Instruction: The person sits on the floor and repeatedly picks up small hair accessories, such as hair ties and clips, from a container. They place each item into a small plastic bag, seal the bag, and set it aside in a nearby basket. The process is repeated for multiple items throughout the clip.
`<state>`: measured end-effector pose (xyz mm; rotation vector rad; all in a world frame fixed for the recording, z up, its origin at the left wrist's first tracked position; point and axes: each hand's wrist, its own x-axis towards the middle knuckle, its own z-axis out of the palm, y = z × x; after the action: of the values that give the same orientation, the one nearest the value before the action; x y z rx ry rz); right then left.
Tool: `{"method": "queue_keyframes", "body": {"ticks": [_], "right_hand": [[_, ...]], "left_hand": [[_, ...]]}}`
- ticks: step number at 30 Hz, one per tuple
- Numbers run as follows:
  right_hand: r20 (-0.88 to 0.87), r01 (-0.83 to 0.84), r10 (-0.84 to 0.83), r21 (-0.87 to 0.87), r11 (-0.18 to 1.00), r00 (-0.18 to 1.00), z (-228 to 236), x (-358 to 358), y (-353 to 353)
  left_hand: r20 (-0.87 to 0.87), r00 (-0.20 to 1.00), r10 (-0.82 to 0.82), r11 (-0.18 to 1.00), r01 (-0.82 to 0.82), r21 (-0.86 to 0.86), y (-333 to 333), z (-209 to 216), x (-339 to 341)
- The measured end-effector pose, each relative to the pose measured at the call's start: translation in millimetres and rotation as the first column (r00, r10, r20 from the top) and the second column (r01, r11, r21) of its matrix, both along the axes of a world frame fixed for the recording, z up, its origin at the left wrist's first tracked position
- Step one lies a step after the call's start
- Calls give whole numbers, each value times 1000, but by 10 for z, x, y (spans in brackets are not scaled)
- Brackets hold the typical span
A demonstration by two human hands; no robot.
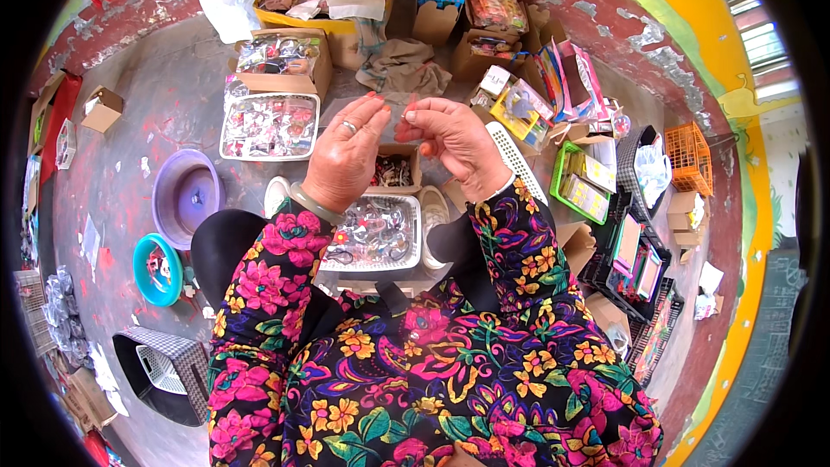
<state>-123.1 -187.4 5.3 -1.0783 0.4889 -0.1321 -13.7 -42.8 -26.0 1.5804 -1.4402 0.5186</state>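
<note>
My left hand, with a ring and a pale bangle at the wrist, and my right hand meet in front of me. Both pinch a small clear plastic bag between thumbs and fingertips. What is inside the bag is too small to tell. Below the hands a white tray of small shiny packed trinkets rests on my lap, with a small cardboard box of dark items just beyond it. My sleeves are black with bright flowers.
On the concrete floor lie another white tray of trinkets, several cardboard boxes of goods, a purple basin, a teal bowl, a green basket, an orange crate and black crates at right.
</note>
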Motion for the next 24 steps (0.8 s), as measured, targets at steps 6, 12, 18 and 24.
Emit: {"method": "queue_keyframes", "body": {"ticks": [6,12,18,24], "right_hand": [[27,1,-1,-17,1000,1000,21,-42,-26],[219,238,-97,-834,497,971,212,-51,31],[257,258,109,-966,5,960,91,26,176],[231,231,115,-973,6,966,26,14,145]], "left_hand": [[-128,992,-14,999,18,27,-4,-11,-31],[-992,93,-81,971,232,-58,2,-73,65],[-936,-298,-190,895,339,-290,32,1,50],[-908,-351,-229,868,349,-353,25,48,1]]}}
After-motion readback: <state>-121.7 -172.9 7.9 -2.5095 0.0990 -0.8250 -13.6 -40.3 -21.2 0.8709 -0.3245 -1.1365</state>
